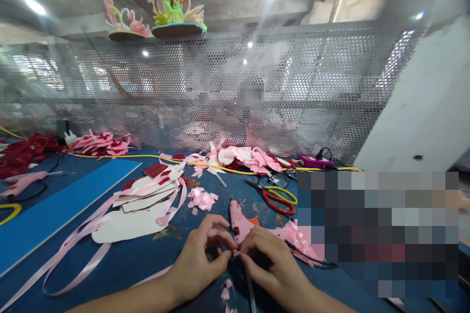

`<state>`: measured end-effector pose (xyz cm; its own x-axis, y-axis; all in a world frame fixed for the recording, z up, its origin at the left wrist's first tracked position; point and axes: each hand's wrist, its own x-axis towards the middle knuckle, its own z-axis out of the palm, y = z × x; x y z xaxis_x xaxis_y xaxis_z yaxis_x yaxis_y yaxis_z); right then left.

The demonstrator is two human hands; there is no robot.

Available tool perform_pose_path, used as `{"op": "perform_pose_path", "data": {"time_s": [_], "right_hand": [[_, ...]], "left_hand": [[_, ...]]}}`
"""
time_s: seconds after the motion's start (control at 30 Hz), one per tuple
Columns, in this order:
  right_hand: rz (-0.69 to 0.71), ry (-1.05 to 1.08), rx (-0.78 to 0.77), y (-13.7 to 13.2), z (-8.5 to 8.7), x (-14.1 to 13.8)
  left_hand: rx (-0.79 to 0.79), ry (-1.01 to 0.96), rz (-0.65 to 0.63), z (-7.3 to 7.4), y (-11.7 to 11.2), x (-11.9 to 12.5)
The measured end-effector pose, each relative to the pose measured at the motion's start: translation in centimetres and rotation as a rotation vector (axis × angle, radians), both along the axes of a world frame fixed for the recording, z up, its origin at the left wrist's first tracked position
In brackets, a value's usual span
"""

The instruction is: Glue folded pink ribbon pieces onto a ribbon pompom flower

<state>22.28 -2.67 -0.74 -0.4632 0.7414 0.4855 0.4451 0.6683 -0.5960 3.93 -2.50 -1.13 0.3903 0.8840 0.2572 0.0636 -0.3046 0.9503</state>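
Though tiny, pale pink scrap

Looks from the head, forward and slightly down, across a dark blue flat tabletop. Sits close behind and above a bare left hand and a bare right hand, low in view. Faces a grey perforated metal partition farther off, with pale grey concrete ceiling above.

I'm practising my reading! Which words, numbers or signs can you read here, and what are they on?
None can be read.
Dark red card: any print is too small to make out.
Nearer pink glue gun: no readable label.
Purple power strip: too blurred to tell.
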Motion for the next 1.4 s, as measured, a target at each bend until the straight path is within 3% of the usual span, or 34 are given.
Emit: {"op": "perform_pose_path", "data": {"time_s": [0.6,0.77,1.03,1.23,1.4], "right_hand": [[0.021,-0.093,0.066,-0.2,0.3,0.1],[0.009,-0.205,0.224,-0.3,0.2,-0.1],[-0.039,-0.395,0.672,-0.7,-0.5,-0.3],[-0.119,-0.420,0.708,-1.0,0.0,-0.3],[-0.131,-0.397,0.711,-0.8,0.1,-0.2]], "left_hand": [[0.044,0.134,0.003,0.4,-0.3,-0.1],[0.249,0.253,0.001,0.1,-0.4,-0.3],[0.630,0.503,-0.037,-0.7,-0.7,-0.8],[0.786,0.500,-0.173,-0.4,-0.4,-0.9],[0.756,0.393,-0.196,-0.5,-0.3,-1.0]]}}
